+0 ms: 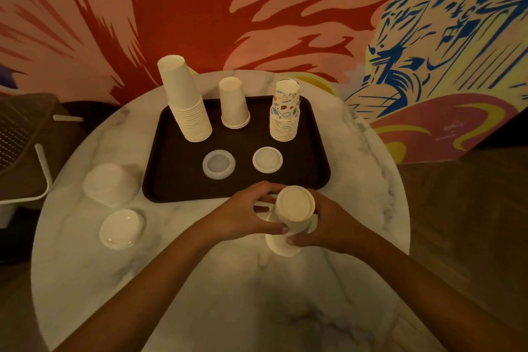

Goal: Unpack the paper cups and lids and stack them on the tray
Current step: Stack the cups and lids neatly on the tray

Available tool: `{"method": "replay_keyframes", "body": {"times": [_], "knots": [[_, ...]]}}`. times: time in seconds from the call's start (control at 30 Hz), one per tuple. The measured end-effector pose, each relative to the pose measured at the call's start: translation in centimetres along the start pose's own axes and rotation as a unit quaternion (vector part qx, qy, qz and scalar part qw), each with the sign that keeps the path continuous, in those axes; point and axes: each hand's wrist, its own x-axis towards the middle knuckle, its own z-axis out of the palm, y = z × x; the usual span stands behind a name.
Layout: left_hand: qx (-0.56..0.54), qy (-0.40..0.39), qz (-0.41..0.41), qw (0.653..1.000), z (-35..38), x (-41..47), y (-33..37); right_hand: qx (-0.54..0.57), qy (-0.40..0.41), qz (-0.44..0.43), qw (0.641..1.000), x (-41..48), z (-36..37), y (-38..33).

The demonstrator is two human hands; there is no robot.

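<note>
A dark brown tray (177,180) lies on the round marble table (228,294). On it stand a tall stack of white cups (187,106) upside down, a short white cup stack (234,104) and a stack of printed cups (285,111). Two lids lie in front of them, a translucent lid (219,164) and a white lid (267,160). Just before the tray's near edge, my left hand (243,216) and my right hand (328,223) both grip a stack of white lids (291,217) standing on the table.
Two wrapped bundles of lids (110,183) (122,228) lie on the table left of the tray. A dark mesh chair (23,137) stands at the left. A painted wall rises right behind the table.
</note>
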Motion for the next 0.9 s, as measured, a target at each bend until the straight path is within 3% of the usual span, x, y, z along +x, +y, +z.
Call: {"method": "replay_keyframes", "body": {"times": [0.4,0.9], "knots": [[-0.032,0.072,-0.007,0.997,-3.5,-3.5,-1.8,0.004,0.016,-0.031,0.999,2.4,4.1,-3.1],[0.026,0.135,0.127,0.982,-12.1,-2.5,4.5,-0.015,0.109,-0.132,0.985,5.5,-0.7,-12.6]]}}
